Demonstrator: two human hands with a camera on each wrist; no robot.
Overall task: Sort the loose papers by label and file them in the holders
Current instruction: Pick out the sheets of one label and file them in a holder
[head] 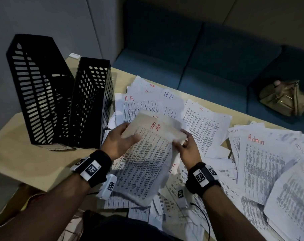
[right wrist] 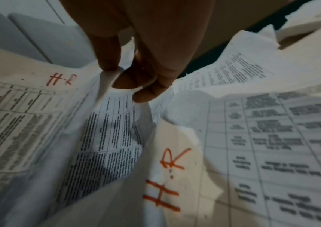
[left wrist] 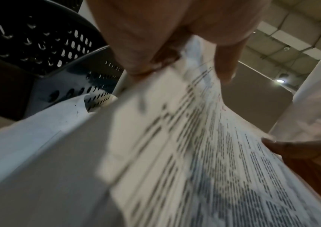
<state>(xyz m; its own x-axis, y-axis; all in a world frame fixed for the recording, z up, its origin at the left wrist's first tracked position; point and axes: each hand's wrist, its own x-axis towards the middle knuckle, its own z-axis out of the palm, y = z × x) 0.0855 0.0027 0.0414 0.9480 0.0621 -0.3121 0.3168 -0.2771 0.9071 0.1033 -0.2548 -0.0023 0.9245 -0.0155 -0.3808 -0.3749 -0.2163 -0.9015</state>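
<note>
A stack of printed sheets marked "H.R" in red [head: 153,150] is held above the table between both hands. My left hand [head: 130,137] grips its left edge, thumb on top; close up, the left hand [left wrist: 165,64] pinches the blurred stack [left wrist: 185,153]. My right hand [head: 180,143] pinches the right edge, and the right hand [right wrist: 128,79] holds a sheet edge in the wrist view, beside the held HR sheet [right wrist: 29,115]. Two black perforated holders [head: 43,94] [head: 92,105] stand upright at the left. Loose HR papers [head: 167,100] lie behind the hands, Admin papers [head: 259,164] at the right.
Papers cover most of the beige table [head: 26,157] from the middle to the right edge. A blue sofa [head: 208,63] runs behind the table, with a tan bag [head: 283,98] on it. A further HR sheet [right wrist: 167,176] lies under my right hand.
</note>
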